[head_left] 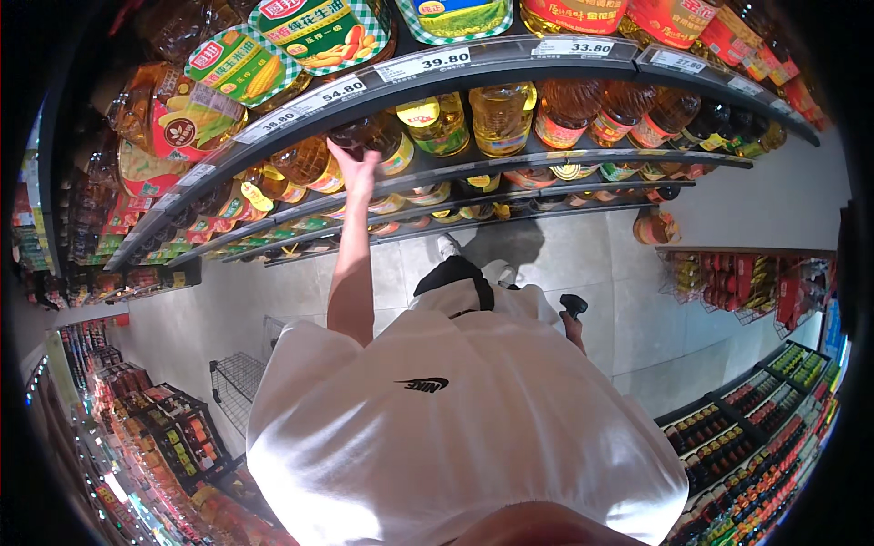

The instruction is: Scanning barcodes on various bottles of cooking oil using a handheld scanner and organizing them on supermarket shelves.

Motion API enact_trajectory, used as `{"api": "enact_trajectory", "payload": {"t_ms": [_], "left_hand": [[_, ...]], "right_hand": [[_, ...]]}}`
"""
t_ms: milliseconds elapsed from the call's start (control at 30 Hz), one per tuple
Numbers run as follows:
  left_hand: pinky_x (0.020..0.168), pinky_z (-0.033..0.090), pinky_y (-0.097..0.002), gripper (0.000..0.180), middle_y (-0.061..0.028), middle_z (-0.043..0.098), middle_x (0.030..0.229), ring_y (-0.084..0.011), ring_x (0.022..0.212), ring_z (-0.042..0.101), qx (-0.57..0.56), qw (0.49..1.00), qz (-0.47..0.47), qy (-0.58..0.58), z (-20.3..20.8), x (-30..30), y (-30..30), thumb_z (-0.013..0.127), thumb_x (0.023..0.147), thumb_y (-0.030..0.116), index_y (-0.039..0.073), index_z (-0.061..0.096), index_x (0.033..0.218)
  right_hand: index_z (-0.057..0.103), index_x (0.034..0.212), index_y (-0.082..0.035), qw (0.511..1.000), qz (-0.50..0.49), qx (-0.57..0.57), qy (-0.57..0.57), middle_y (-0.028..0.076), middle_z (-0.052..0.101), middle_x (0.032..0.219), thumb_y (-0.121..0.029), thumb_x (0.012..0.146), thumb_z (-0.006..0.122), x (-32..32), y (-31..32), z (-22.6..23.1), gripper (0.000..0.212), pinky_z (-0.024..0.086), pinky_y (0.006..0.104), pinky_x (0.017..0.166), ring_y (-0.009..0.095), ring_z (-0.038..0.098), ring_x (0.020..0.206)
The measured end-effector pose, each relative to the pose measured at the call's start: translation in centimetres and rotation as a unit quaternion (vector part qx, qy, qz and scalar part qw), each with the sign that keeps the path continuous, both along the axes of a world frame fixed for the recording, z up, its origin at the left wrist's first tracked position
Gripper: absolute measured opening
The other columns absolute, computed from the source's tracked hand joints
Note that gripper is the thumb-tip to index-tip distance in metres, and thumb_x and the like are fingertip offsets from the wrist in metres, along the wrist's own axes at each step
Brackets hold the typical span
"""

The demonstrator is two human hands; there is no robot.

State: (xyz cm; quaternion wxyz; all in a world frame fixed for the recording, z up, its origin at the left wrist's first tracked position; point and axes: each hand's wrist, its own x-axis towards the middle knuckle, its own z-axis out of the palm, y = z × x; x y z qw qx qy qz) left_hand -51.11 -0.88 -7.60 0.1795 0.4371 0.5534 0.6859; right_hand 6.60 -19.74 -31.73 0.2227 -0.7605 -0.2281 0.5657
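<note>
My left hand (353, 169) reaches up to the shelf below the top price rail. Its fingers and thumb are round the lower part of a dark oil bottle (371, 133), and the far fingertips are hidden. Beside that bottle, to the right, stand a yellow oil bottle (437, 125) and another clear golden one (502, 118). To its left is an amber oil bottle (305, 164). Low at my right side, my right hand (573, 329) is closed round the handle of a black handheld device (574, 305), shaped like a barcode scanner.
Large oil jugs (319, 35) with green checked labels fill the upper shelf, above a curved price rail (428, 65). More bottle rows run below. A wire cart (235, 387) stands behind me at left. A rack of hanging red packets (742, 282) is at right. Tiled floor (592, 273) lies between.
</note>
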Motion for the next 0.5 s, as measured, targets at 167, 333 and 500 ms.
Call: {"api": "enact_trajectory", "payload": {"t_ms": [167,333,500], "left_hand": [[0.106,0.037,-0.0368,0.119,-0.0185,0.043,0.137,-0.0246,0.122,0.046,-0.028,0.992,0.120,-0.015,0.4,1.4,2.4,0.094,0.059,0.013,-0.001,0.016,0.147],[0.105,0.039,-0.0361,0.110,-0.0173,0.045,0.135,-0.0240,0.119,0.049,0.009,0.993,0.116,-0.011,-0.5,-0.8,2.7,0.093,0.060,0.008,-0.002,0.023,0.143],[0.108,0.035,-0.0372,0.105,-0.0164,0.043,0.137,-0.0244,0.123,0.045,0.033,0.990,0.063,-0.121,1.8,-0.7,2.9,0.089,0.063,0.002,0.000,0.024,0.145]], "right_hand": [[0.067,0.093,-0.002,0.981,0.106,-0.097,-0.128,0.008,0.060,0.067,-0.032,0.076,0.070,2.6,-1.3,-2.6,0.035,0.048,0.0368,0.057,0.020,0.059,0.059],[0.057,0.085,-0.004,0.983,-0.061,-0.154,-0.084,0.006,0.054,0.060,-0.022,0.080,0.068,-0.6,0.4,7.0,0.022,0.046,0.0323,0.046,0.018,0.055,0.049],[0.060,0.087,-0.002,0.989,-0.037,-0.133,-0.050,0.007,0.056,0.064,-0.024,0.080,0.068,-0.7,-0.2,5.8,0.024,0.048,0.0344,0.050,0.019,0.057,0.053]]}}
